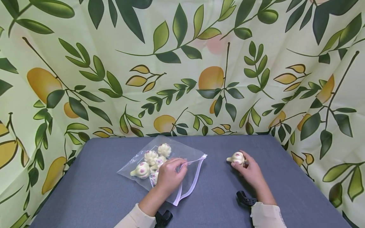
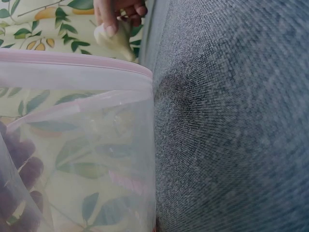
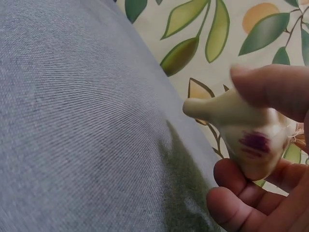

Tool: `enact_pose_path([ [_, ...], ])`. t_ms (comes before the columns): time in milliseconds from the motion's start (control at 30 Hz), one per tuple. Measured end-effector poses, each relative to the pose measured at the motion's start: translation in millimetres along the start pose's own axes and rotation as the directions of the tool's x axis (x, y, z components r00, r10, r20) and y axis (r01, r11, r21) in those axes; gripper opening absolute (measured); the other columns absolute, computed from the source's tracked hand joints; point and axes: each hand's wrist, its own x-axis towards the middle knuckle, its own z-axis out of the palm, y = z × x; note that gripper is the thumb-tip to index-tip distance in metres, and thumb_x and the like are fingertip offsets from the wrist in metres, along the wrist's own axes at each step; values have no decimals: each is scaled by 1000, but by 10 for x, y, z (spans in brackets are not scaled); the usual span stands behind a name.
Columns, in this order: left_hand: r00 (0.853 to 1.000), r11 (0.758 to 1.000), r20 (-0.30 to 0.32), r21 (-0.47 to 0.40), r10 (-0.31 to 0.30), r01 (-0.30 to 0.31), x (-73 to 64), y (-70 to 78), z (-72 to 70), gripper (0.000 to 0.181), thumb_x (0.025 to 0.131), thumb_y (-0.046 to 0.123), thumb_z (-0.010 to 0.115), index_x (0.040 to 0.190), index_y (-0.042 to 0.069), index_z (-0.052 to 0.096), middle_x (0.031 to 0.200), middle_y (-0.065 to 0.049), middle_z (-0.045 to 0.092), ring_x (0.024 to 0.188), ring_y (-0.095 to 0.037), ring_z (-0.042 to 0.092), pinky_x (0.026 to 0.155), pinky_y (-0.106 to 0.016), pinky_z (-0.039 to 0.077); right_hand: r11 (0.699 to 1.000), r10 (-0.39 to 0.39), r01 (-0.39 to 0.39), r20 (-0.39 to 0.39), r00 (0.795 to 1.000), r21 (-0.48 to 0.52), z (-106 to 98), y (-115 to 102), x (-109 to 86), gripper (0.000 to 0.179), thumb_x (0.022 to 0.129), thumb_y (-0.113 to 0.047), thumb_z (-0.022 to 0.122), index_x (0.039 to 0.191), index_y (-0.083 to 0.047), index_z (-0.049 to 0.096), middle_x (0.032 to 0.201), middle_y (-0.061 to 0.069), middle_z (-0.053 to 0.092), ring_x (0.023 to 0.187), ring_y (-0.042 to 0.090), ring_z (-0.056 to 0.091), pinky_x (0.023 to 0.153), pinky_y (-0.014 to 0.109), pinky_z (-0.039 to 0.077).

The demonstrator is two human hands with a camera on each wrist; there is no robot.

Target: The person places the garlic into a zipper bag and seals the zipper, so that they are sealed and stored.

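A clear zip bag (image 1: 196,177) with a pale lilac zip edge lies on the table, its mouth towards the right. Inside it are several garlic bulbs (image 1: 142,170), cream with purple marks. My left hand (image 1: 171,174) pinches the upper edge of the bag's mouth, which stands parted; the left wrist view shows those fingers (image 2: 29,171) dimly through the plastic. To the right of the bag, my right hand (image 1: 252,171) grips one more garlic bulb (image 3: 256,130) between thumb and fingers, its stem pointing left. In the right wrist view this bulb appears raised off the cloth.
A grey-blue cloth covers the table (image 1: 114,202). Behind it and along the sides hangs a pale curtain (image 1: 182,104) printed with leaves and orange fruit. Black straps (image 1: 246,199) sit at both wrists, beside light sleeves.
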Motion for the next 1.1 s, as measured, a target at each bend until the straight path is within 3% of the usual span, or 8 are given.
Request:
enact_pose_path([
  [300, 1000, 1000, 8, -10, -9, 9, 14, 13, -17, 8, 76, 14, 70, 82, 14, 75, 85, 5, 72, 82, -8, 68, 74, -23, 53, 999, -20, 17, -49, 999, -49, 2, -47, 6, 69, 80, -17, 70, 140, -7, 38, 120, 19, 51, 85, 21, 51, 64, 26, 45],
  [567, 1000, 1000, 1, -2, 2, -2, 14, 2, -9, 8, 75, 12, 71, 82, 14, 75, 84, 5, 73, 81, -8, 68, 73, -23, 53, 997, 41, -45, -64, 997, -57, -4, -76, -11, 74, 78, -40, 74, 139, -14, 41, 123, 14, 55, 99, 23, 54, 73, 27, 44],
  [867, 1000, 1000, -2, -8, 7, -7, 12, -7, -8, 7, 76, 12, 71, 82, 11, 75, 85, 5, 73, 81, -9, 68, 73, -24, 53, 997, 29, -37, -112, 993, -67, 22, -120, -17, 68, 78, -50, 70, 131, -12, 52, 104, 12, 62, 86, 18, 54, 66, 25, 45],
  [1100, 1000, 1000, -3, -3, 7, -7, 16, -12, -3, 7, 76, 12, 70, 82, 11, 75, 85, 5, 73, 81, -9, 68, 72, -24, 53, 997, 4, -11, -79, 997, -80, 55, -140, -14, 64, 79, -46, 70, 129, -10, 53, 102, 13, 62, 84, 17, 54, 65, 24, 45],
])
